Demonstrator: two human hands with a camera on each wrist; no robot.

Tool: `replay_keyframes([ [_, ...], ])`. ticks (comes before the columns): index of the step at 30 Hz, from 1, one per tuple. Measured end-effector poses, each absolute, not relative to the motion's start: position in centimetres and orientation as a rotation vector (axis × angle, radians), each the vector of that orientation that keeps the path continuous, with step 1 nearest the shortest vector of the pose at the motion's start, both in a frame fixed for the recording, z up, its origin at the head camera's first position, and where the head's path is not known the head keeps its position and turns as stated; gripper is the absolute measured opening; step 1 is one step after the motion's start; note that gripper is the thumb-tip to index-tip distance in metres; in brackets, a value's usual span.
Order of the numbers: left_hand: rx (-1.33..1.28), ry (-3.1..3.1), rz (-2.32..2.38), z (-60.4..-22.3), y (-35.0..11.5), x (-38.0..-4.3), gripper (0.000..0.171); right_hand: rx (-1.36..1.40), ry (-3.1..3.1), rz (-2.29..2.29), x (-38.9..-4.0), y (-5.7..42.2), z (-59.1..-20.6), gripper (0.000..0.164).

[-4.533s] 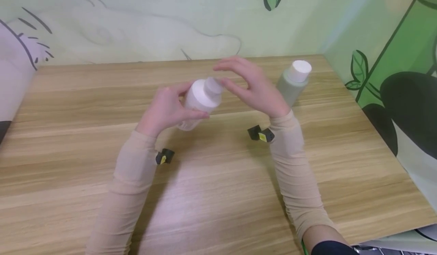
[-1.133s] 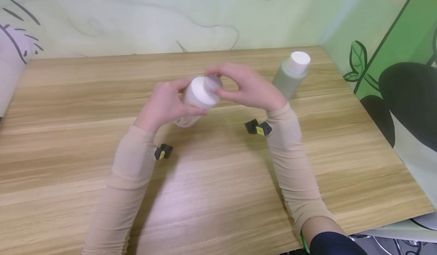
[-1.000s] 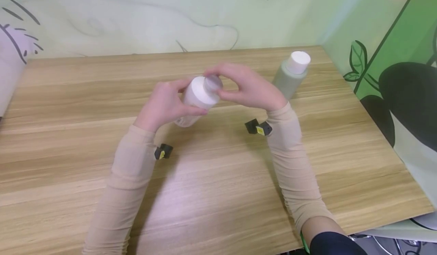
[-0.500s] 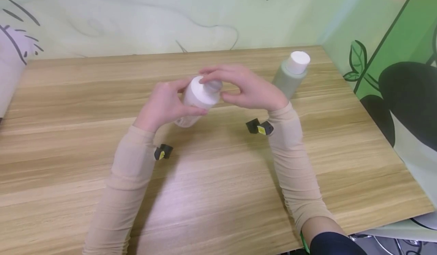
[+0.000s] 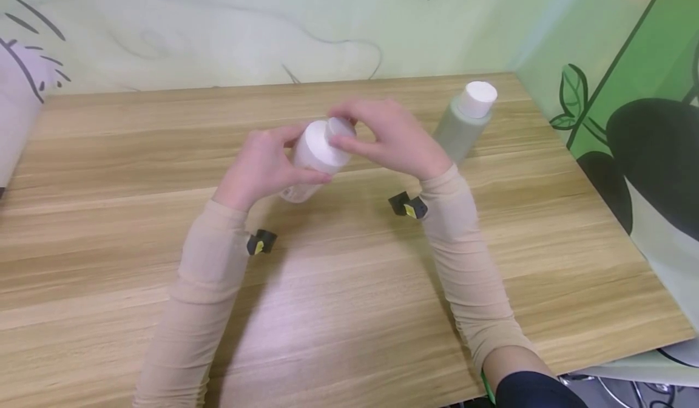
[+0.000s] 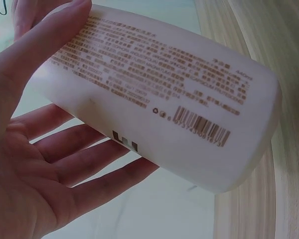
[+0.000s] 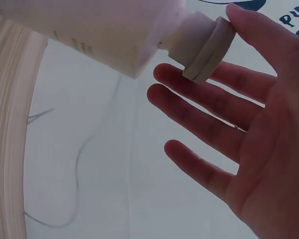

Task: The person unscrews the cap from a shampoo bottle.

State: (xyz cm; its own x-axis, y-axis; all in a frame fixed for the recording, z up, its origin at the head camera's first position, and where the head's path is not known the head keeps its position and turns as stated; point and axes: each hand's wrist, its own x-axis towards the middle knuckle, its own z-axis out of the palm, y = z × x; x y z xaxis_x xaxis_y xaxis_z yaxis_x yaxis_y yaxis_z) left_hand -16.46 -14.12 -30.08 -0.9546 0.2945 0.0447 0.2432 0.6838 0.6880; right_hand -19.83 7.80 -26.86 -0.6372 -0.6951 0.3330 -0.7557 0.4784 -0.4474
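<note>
My left hand (image 5: 261, 168) is raised over the table w/ thumb and fingers wrapped round what it grips, palm facing right. My right hand (image 5: 390, 138) meets it from the other side, thumb and fingertips pinching. Both forearms in beige sleeves angle inward, wrists lifted.

Wooden table (image 5: 349, 311), pale green wall (image 5: 246, 25) with leaf mural (image 5: 617, 92), soft light

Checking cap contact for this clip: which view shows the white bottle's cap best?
The right wrist view: the cap shows side-on on the neck of the white bottle, against the right hand. The head view shows it partly hidden by fingers. The left wrist view shows only the bottle's printed body.
</note>
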Motion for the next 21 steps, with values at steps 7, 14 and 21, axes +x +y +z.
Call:
replay_keyframes([
  [7,0.492,2.835,1.107,-30.15,-14.06,-16.53,0.073,1.377,-2.587,0.872,-19.79,7.98,-26.83,0.036],
  [14,0.473,2.786,1.096,-30.13,-13.9,-16.72,0.075,1.492,-2.561,0.881,-19.76,8.22,-26.59,0.039],
  [21,0.471,2.767,1.111,-30.2,-13.87,-16.69,0.075,1.571,-2.488,0.899,-19.79,8.42,-26.49,0.038],
])
